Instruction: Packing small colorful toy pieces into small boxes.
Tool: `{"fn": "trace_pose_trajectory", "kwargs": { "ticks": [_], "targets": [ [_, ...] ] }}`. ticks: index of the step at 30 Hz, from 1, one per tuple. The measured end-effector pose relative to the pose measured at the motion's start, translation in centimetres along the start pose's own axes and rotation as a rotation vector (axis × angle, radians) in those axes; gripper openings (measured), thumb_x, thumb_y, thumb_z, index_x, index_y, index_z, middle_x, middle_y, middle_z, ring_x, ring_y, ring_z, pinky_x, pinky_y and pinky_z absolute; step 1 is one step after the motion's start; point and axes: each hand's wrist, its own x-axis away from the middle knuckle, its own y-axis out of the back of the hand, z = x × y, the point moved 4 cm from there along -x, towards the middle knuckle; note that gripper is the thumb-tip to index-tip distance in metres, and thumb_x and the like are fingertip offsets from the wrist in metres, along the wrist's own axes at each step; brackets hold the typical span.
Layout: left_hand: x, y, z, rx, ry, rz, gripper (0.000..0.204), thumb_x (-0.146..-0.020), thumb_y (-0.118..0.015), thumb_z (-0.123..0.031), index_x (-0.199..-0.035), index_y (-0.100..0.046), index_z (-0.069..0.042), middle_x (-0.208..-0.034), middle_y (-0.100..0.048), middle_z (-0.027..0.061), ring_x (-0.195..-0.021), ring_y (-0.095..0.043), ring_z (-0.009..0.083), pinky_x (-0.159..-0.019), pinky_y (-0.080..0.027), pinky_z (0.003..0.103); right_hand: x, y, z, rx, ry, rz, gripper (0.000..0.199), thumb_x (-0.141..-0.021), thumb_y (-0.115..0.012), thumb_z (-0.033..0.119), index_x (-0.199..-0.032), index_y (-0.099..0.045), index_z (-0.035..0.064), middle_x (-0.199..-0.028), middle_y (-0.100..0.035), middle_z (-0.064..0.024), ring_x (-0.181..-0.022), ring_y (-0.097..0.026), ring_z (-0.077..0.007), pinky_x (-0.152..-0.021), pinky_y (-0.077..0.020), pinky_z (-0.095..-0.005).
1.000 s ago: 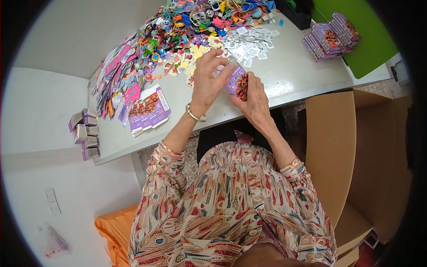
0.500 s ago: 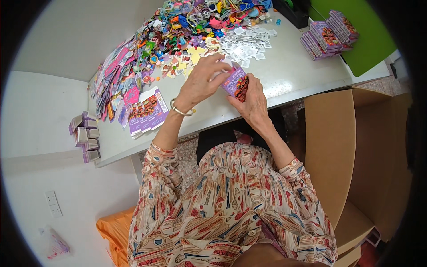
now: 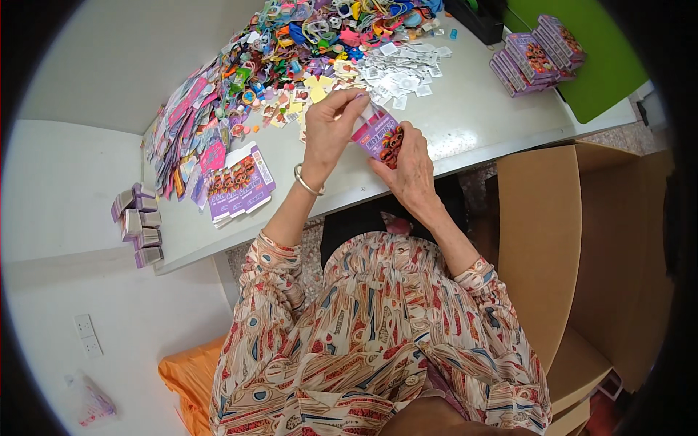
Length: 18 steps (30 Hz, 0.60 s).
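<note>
My right hand grips a small purple printed carton over the near edge of the table, its upper end open with pale flaps up. Just above that end is my left hand, a bracelet at its wrist. Its thumb and forefinger are pinched together, but what they hold, if anything, is too small to make out. Beyond the hands lies a pile of small white square packets. Flat purple cartons are stacked left of my left forearm.
A big heap of colourful trinkets covers the back of the table, with shiny pouches at its left. Filled purple boxes stand by a green board. A large cardboard box is at my right, and grey-and-purple bundles sit at the table's left edge.
My left hand has turned more upright, its fingers drawing together into a pinch above the carton's open end. The right hand keeps its grip on the carton, almost in the same place.
</note>
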Motion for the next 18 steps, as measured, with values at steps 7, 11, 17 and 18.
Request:
{"fn": "trace_pose_trajectory", "kwargs": {
  "ticks": [7, 11, 17, 18],
  "targets": [
    [2.3, 0.0, 0.6, -0.675, -0.347, 0.024, 0.021, -0.086, -0.068, -0.016, -0.101, -0.068, -0.002, -0.120, -0.058, 0.0167, -0.100, -0.061, 0.0293, -0.080, -0.050, 0.035, -0.5, 0.7, 0.6, -0.005, -0.028, -0.014, 0.085, -0.070, -0.079, 0.026, -0.134, -0.032, -0.0046, -0.111, -0.053, -0.0227, -0.103, -0.055, -0.0381, -0.085, -0.0475, -0.0430],
    [2.6, -0.3, -1.0, -0.274, -0.058, 0.000, 0.023, -0.086, -0.068, -0.015, -0.105, -0.067, -0.001, -0.117, -0.059, 0.0159, -0.098, -0.063, 0.0274, -0.077, -0.052, 0.034, -0.7, 1.0, 0.5, -0.005, -0.060, -0.007, 0.087, -0.071, -0.079, 0.028, -0.135, -0.030, -0.0043, -0.111, -0.053, -0.0233, -0.100, -0.057, -0.0386, -0.082, -0.0492, -0.0432],
    [4.3, -0.4, 1.3, -0.077, 0.034, -0.011, 0.021, -0.088, -0.064, -0.007, -0.107, -0.064, 0.000, -0.101, -0.064, 0.0122, -0.084, -0.066, 0.0197, -0.070, -0.054, 0.027, -1.1, 0.8, 0.6, 0.001, -0.047, -0.008, 0.092, -0.069, -0.080, 0.029, -0.137, -0.027, -0.0036, -0.108, -0.052, -0.0231, -0.095, -0.058, -0.0383, -0.075, -0.0507, -0.0440],
    [4.0, -0.6, 1.0, -0.126, -0.023, 0.045, 0.024, -0.089, -0.065, -0.008, -0.111, -0.063, 0.000, -0.104, -0.064, 0.0096, -0.084, -0.064, 0.0153, -0.071, -0.054, 0.027, -1.2, 0.9, 0.6, 0.005, -0.016, -0.021, 0.094, -0.069, -0.081, 0.028, -0.138, -0.026, -0.0038, -0.105, -0.052, -0.0227, -0.092, -0.058, -0.0382, -0.072, -0.0507, -0.0450]
  ]
}}
